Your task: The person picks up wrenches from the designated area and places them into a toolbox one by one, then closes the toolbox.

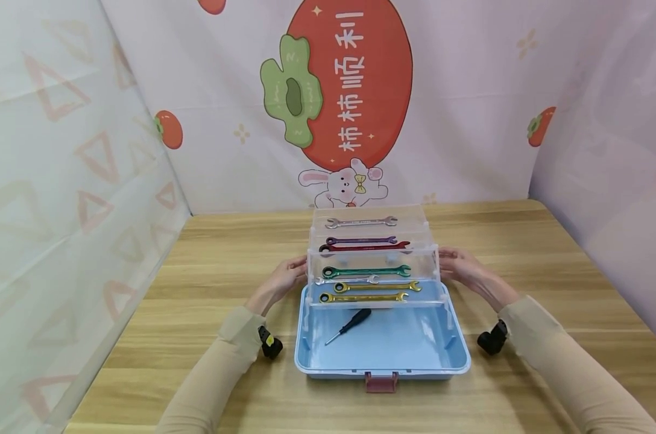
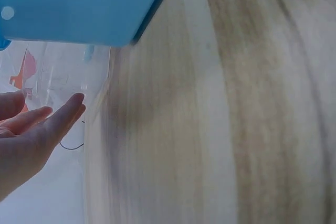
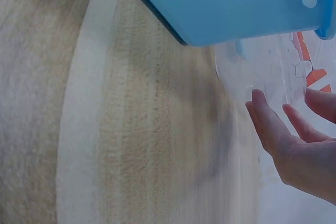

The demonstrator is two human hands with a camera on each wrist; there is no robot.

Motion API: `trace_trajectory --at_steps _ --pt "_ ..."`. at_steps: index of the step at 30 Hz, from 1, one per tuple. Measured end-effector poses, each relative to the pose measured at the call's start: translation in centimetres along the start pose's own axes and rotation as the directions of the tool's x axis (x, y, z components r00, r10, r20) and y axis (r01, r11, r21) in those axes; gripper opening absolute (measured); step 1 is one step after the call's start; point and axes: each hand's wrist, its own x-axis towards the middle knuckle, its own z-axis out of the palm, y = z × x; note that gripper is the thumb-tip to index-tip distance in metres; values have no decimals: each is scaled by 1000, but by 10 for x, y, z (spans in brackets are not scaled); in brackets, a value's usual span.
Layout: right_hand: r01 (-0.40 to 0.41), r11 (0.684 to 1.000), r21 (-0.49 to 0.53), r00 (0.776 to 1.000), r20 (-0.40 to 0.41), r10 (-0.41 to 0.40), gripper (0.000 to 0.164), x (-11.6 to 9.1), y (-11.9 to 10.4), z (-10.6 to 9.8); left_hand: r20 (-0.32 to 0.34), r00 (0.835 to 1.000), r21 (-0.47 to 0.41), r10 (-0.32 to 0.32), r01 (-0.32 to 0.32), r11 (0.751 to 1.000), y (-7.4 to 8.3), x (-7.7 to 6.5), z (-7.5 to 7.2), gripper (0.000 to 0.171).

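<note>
A blue toolbox [image 1: 381, 369] stands opened on the table, with clear tiered trays [image 1: 425, 265] raised over its back half. Several combination wrenches in gold [image 1: 368, 297], green [image 1: 366, 272], red [image 1: 366, 247], purple [image 1: 363, 240] and silver [image 1: 360, 222] lie across these trays. A black-handled screwdriver [image 1: 355, 320] rests in the blue base. My left hand [image 1: 286, 277] is at the left side of the trays, fingers extended and fingertips right at the clear plastic. On the opposite side, my right hand [image 1: 466, 271] reaches along the trays with its fingers loosely straight.
The toolbox's pinkish latch [image 1: 381, 383] hangs down at the front. Wood-grain table [image 1: 225, 253] surrounds the box. A printed cloth [image 1: 469, 120] rises behind the table, with more cloth at both sides. A small black camera [image 1: 492, 340] sits on the right wrist.
</note>
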Motion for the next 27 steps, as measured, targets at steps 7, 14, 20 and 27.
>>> trace_trajectory --at_steps 7,14,20,27 --pt "25 999 -23 999 -39 -26 53 -2 0 2 -33 997 27 72 -71 997 -1 -2 0 43" --pt "128 989 75 991 -52 -124 41 -5 0 3 -76 977 56 200 -197 979 -2 -4 2 43" --pt "181 976 120 983 -59 -175 30 -7 2 3 -89 956 74 279 -273 959 5 -9 5 42" --pt "233 965 120 970 -102 -222 23 -12 0 7 -183 926 63 329 -323 944 0 -6 5 44"
